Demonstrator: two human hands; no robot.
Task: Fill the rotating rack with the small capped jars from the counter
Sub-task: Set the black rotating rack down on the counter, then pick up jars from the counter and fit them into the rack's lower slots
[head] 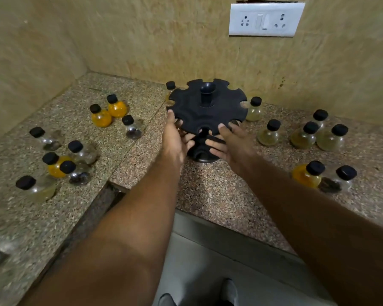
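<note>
We grip the empty black rotating rack [206, 109] with our left hand [175, 140] and right hand [232, 144], fingers curled under its top disc; seventeen capped jars [101, 115] stand around it on the granite counter [208, 191].

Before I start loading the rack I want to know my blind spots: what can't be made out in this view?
- Rack lower tier and base: mostly hidden by the top disc and both hands, left hand and right hand.
- Jar behind the rack: mostly covered by the disc.
- Contents of the clear jars at left: blurred.
- Counter's near left corner: cut off by the frame edge.
</note>
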